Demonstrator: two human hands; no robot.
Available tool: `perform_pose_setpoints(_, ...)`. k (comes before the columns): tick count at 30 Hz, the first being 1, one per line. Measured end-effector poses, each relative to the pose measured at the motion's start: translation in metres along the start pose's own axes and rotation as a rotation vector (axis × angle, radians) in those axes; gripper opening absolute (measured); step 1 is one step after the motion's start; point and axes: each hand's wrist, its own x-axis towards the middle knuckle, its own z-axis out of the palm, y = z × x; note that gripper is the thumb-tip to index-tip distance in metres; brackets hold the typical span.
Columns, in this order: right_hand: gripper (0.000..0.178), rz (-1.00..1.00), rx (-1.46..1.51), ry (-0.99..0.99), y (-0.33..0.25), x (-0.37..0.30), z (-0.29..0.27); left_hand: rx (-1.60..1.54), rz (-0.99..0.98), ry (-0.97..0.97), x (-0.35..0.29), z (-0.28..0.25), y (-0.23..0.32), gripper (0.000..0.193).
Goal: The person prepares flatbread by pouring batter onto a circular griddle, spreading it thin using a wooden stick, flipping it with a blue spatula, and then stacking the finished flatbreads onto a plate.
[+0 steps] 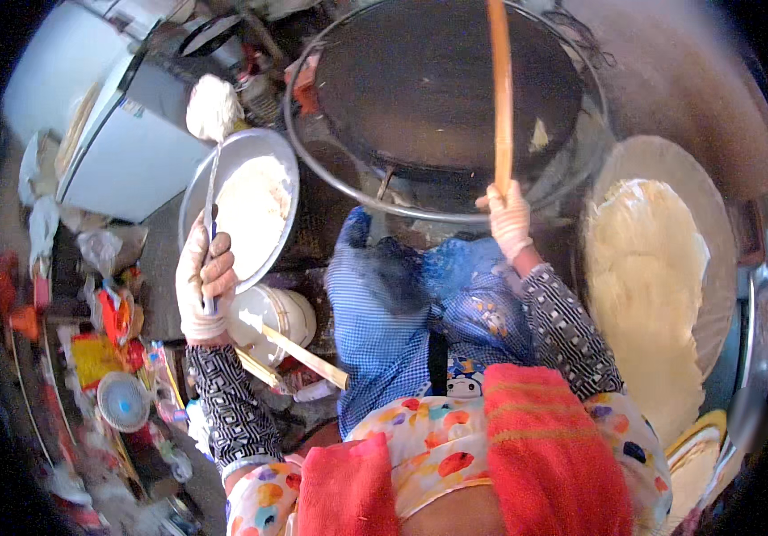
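Observation:
My left hand [204, 279], in a pale glove, is closed round the handle of a ladle [213, 183]. The ladle points away from me, with a lump of white batter or dough [213, 109] on its far end. Just right of it, a metal bowl [198, 186] holds more of the white mixture. My right hand [507, 221], also gloved, grips the near end of a long wooden stick [502, 107]. That stick reaches over a round dark griddle [437, 85], and its far end is cut off by the top edge. A small pale scrap lies on the griddle's right side.
A metal ring [302, 150] surrounds the griddle. On the right, thin pale flatbreads [647, 268] lie on a round tray [714, 259] and hang past its near edge. A white bucket [296, 317] and a wooden handle [308, 357] sit near my left knee. Clutter and a pale cabinet [138, 147] stand left.

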Motion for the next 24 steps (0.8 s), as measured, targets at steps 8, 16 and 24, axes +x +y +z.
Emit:
perform_pose_setpoints(8, 0.022, -0.12, -0.127, 0.126, 0.017, 0.028, -0.04, 1.151, -0.085, -0.073, 0.044, 0.062, -0.086, 0.056)
perform_pose_setpoints(16, 0.018, 0.192, 0.188, 0.132, 0.015, 0.048, -0.095, 2.143, 0.517, -0.608, 0.162, 0.025, -0.17, 0.056)
perform_pose_setpoints(24, 0.04, 0.025, -0.537, 0.215, 0.014, 0.048, -0.082, 1.934, 0.505, -0.446, 0.126, -0.016, -0.169, 0.047)
